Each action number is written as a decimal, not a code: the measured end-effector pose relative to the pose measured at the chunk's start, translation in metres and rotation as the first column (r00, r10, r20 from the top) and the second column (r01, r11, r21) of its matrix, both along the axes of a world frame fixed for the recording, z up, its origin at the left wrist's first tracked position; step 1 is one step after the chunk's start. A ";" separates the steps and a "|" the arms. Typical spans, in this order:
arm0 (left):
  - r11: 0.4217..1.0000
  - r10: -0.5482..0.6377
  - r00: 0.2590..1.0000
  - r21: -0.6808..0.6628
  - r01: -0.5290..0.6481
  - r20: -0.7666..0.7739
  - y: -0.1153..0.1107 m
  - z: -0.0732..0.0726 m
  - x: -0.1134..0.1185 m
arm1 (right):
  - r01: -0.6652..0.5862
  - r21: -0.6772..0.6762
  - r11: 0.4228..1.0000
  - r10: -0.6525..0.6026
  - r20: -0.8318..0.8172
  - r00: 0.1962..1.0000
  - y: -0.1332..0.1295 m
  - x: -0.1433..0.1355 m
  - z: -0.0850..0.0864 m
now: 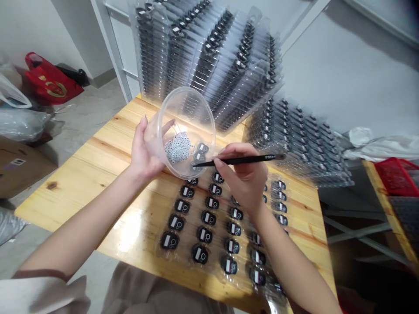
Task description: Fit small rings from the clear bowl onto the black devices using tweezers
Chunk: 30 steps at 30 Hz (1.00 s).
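My left hand (147,150) is wrapped around the side of a clear plastic tub (159,126), tilted so that its mouth faces me. Inside lies a heap of tiny whitish ring-like parts (178,147). In my right hand (244,176) is a pair of black tweezers (240,160), pinched between thumb and fingers, with the tips pointing left across the tub's mouth. Whether the tips grip a part is too small to tell. Below both hands, a clear blister tray (190,244) holds rows of small black devices (205,234), each with a white rectangle and ring marks.
Tall stacked clear trays (209,56) with black pieces stand on the wooden table's (75,174) far side. A lower stack (301,139) sits at the right. On the floor at left are a red bag (52,83) and a cardboard box (22,168). A red basket (397,176) is far right.
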<state>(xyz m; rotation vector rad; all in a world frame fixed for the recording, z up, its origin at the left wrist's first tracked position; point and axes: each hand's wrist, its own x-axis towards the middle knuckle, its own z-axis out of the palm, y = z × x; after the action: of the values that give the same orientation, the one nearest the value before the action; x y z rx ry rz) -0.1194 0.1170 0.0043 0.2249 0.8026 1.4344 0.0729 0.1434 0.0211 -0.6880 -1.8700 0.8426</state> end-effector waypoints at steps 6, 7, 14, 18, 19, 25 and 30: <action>1.000 -0.005 1.000 -0.010 0.005 -0.024 -0.001 0.002 0.001 | 0.040 -0.158 0.987 -0.045 -0.029 0.999 0.009 0.005 -0.008; 1.000 -0.003 1.000 -0.016 0.003 -0.027 -0.001 0.003 0.001 | 0.045 -0.164 0.985 -0.052 -0.037 0.998 0.009 0.004 -0.009; 0.998 -0.023 1.000 0.059 0.024 -0.002 -0.005 0.005 0.004 | -0.016 -0.071 0.997 0.018 0.024 1.000 -0.003 0.003 -0.005; 0.994 -0.049 0.999 0.096 0.049 -0.011 -0.006 0.001 0.004 | -0.036 0.101 0.994 0.021 0.144 0.989 -0.009 0.001 -0.001; 0.994 -0.047 0.999 0.094 0.048 -0.012 -0.006 0.001 0.004 | -0.050 0.159 0.986 0.022 0.170 0.985 -0.010 0.001 0.000; 0.998 -0.014 1.000 0.065 0.015 -0.019 -0.004 0.002 0.004 | -0.063 0.231 0.971 0.021 0.179 0.984 -0.013 -0.002 0.000; 0.998 -0.031 0.999 0.054 0.032 -0.018 -0.005 0.002 0.005 | -0.134 0.255 0.958 0.094 0.164 0.982 -0.013 -0.006 0.000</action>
<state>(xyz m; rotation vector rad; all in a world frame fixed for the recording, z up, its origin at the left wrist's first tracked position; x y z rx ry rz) -0.1143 0.1124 0.0061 0.2904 0.7718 1.4272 0.0666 0.1302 0.0209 -0.4903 -2.1271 0.6083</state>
